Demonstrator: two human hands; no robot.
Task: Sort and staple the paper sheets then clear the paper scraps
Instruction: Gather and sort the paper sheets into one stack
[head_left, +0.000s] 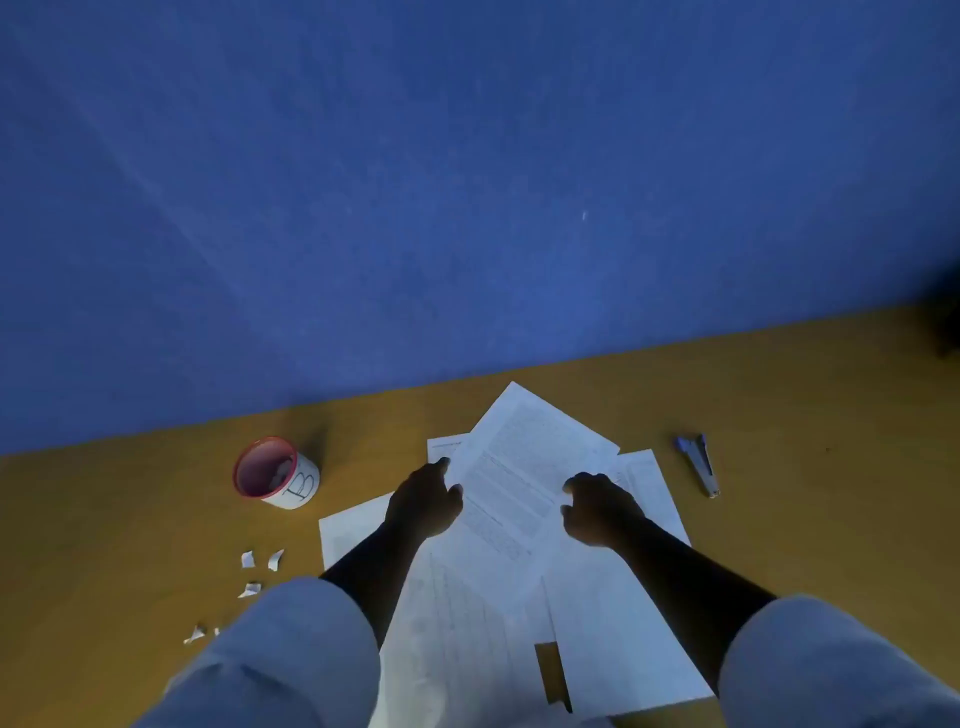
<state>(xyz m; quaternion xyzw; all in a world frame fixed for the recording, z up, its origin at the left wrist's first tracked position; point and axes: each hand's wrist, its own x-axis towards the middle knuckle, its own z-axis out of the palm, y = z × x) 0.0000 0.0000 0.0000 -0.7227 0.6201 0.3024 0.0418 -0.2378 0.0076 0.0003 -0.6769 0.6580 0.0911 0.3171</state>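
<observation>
Several white printed paper sheets (613, 639) lie spread and overlapping on the yellow-brown table (130, 519). One printed sheet (524, 467) is tilted on top of them. My left hand (423, 501) grips its left edge, and my right hand (597, 509) holds its right side with curled fingers. A grey stapler (701, 462) lies on the table to the right of the sheets, apart from both hands. Several small white paper scraps (249, 571) lie on the table at the left, near my left sleeve.
A white mug with a red rim and a letter B (275, 475) stands left of the sheets, with something pale inside. A blue wall (467, 182) rises behind the table's far edge. A dark shape (950, 322) sits at the far right edge.
</observation>
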